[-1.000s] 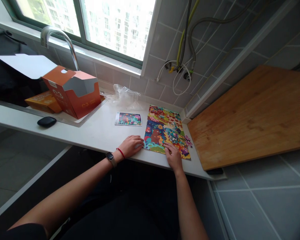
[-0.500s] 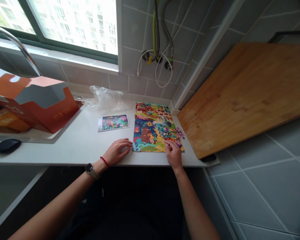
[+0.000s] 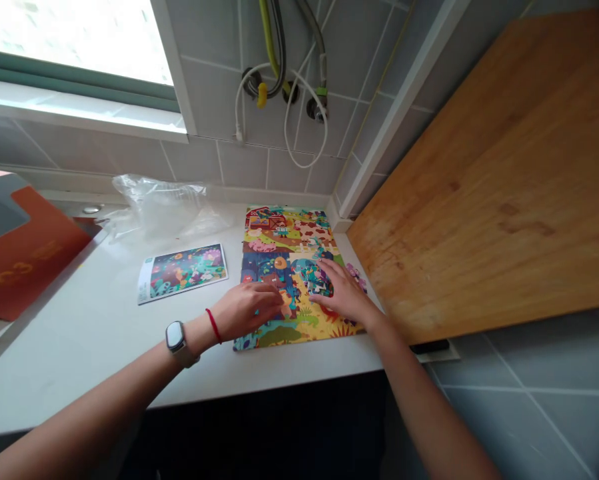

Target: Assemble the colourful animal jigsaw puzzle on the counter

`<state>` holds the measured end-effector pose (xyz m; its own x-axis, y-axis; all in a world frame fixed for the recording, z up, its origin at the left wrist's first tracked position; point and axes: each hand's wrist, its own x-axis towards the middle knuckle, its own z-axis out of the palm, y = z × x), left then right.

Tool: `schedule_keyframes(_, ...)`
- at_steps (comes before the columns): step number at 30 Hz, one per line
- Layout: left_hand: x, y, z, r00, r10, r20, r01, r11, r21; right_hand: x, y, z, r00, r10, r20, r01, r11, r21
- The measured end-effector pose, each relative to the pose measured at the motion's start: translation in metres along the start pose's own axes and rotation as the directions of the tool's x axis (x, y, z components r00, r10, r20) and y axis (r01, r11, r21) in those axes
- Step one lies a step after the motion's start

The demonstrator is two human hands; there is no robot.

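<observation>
Left hand [image 3: 249, 310]: palm down at 8 o'clock on the puzzle [image 3: 266, 244], taking the puzzle as the middle of the clock and the tiled wall [image 3: 206, 97] as 12; its fingers are bent and close together, and I cannot tell whether they hold anything.
Right hand [image 3: 345, 293]: reaches in at 3 to 4 o'clock, open, with thumb and fingers parted around the loose pieces [image 3: 317, 279]; whether the tips touch them is hard to tell.
Puzzle: lies flat on the white counter [image 3: 109, 333], near its front edge, with a red barn at 11 o'clock, a dark blue patch toward 9 and yellow ground at 5.
Loose pieces: heaped on the puzzle, a little to the 3 o'clock side of its centre.
Purple pieces [image 3: 354, 272]: at 3 o'clock by the puzzle's edge, partly hidden by the right hand.
Watch [image 3: 175, 335]: around the left wrist, just beside a red bracelet [image 3: 213, 325].
Picture card [image 3: 186, 270]: flat at 9 o'clock, apart from the puzzle, slightly turned.
Plastic bag [image 3: 162, 207]: clear and crumpled, at 10 o'clock, behind the card.
Orange box [image 3: 34, 260]: well apart at 9 o'clock, cut off by the view's edge.
Wooden board [image 3: 479, 187]: large, at 2 to 3 o'clock.
Hoses [image 3: 276, 40]: hang at 12 o'clock in front of the wall.
Window [image 3: 74, 33]: bright, at 10 to 11 o'clock.
</observation>
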<state>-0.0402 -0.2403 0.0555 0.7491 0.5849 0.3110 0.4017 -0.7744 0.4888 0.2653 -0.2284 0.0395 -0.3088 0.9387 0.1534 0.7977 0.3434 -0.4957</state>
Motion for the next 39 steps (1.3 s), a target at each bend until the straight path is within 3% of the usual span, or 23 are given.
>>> schedule_keyframes(2,0.014,-0.007,0.000,0.998,0.045,0.042,-0.046,0.999,0.019,0.018,0.006,-0.005,0.999,-0.010,-0.042,0.012,0.999,0.040)
schedule_keyframes(7,0.038,-0.035,0.002,0.987,0.097,0.126,-0.109,0.989,0.098,0.069,0.037,-0.011,0.954,0.053,-0.296,-0.006,0.987,0.158)
schedule_keyframes(9,0.044,-0.053,0.000,0.991,0.112,0.077,-0.124,0.976,0.179,0.080,0.047,-0.008,0.913,0.123,-0.389,-0.048,0.979,0.197)
schedule_keyframes(12,0.043,-0.080,-0.008,0.995,0.080,-0.067,-0.058,0.959,0.277,0.080,0.053,0.000,0.870,0.162,-0.466,-0.046,0.967,0.251)
schedule_keyframes(16,0.023,-0.098,-0.017,0.991,0.096,-0.091,-0.078,0.981,0.180,0.070,0.052,0.004,0.895,0.162,-0.416,-0.049,0.962,0.270)
schedule_keyframes(21,0.000,-0.094,-0.013,0.989,0.041,-0.139,-0.043,0.999,-0.013,0.071,0.056,0.007,0.912,0.170,-0.374,-0.065,0.958,0.278)
schedule_keyframes(27,0.003,-0.098,-0.003,0.996,0.054,-0.078,-0.055,0.998,-0.010,0.069,0.044,0.005,0.919,0.141,-0.369,-0.034,0.959,0.283)
schedule_keyframes(34,0.006,-0.094,-0.005,0.986,0.167,-0.024,-0.167,0.986,-0.017,0.058,0.015,0.005,0.994,-0.051,-0.098,0.073,0.970,0.233)
schedule_keyframes(39,0.010,-0.092,-0.007,0.984,0.179,-0.020,-0.179,0.984,-0.002,0.057,0.024,0.015,0.994,-0.083,-0.072,0.097,0.970,0.222)
